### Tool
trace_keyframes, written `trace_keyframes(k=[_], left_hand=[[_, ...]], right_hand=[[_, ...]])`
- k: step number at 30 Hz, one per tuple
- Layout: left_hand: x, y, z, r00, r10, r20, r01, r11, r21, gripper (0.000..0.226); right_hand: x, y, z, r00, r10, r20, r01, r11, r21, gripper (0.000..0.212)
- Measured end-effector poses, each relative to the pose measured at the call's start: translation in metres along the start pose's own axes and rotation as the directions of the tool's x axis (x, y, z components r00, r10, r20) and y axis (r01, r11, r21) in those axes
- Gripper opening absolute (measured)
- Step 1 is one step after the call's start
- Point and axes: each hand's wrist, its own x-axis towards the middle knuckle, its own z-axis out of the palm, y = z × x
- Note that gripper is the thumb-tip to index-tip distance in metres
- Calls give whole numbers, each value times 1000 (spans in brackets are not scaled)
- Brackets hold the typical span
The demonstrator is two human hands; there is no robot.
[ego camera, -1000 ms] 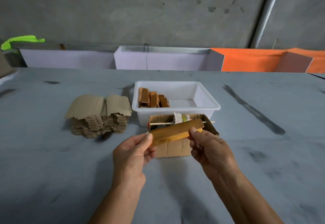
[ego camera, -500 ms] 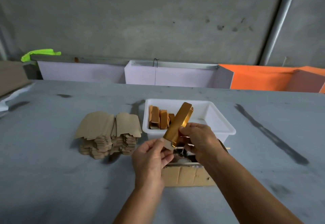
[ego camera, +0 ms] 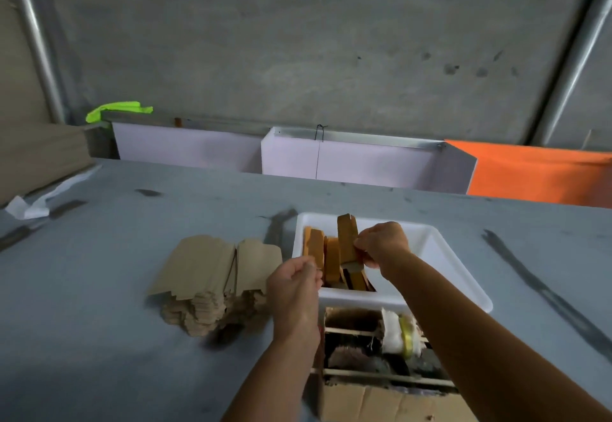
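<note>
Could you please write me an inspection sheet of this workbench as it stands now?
Surface: grey table, dark smears.
Job's things: brown carton on end in white tub beside other cartons; flat blanks stacked left of it.
Clutter: open cardboard box with sticks and yellow roll; white paper scrap.
Grippers: right hand grips the carton; left hand, fingers curled, hold unclear.
Cables: thin black wire on white panel.
Surroundings: concrete wall, orange panel.

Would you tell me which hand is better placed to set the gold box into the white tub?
Right. The right hand holds the gold box upright over the white tub; the left hand is curled at its near-left corner, off the box.
</note>
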Motion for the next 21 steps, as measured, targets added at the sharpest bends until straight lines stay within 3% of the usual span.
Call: trace_keyframes(k=[4, 7, 12, 15, 17, 19, 21], left_hand=[[17, -4, -1, 1000, -1, -20, 3, 997, 82, 18], [22, -5, -7, 1000, 14, -27, -10, 992, 129, 24], [24, -8, -32, 995, 80, -53, -69, 980, 185, 30], [25, -6, -46, 986, 146, -84, -122, 963, 239, 31], [25, -6, -55, 977, 174, -124, -138, 958, 253, 30], [24, -9, -63, 973, 170, -158, -129, 962, 239, 29], [22, -13, -69, 971, 145, -188, -105, 973, 207, 29]], right_hand=[[28, 10, 10, 999, 35, 20, -32, 989, -148, 19], [38, 15, 24, 998, 34, -51, -49, 943, -329, 20], [38, 26, 45, 998, -54, -33, 31, 872, -488, 13], [30, 27, 48, 990, -137, -23, 93, 777, -623, 14], [20, 21, 50, 962, -272, 13, 209, 709, -674, 14], [4, 13, 56, 887, -427, 177, 431, 626, -650, 15], [-20, 7, 65, 802, -490, 342, 595, 606, -528, 33]])
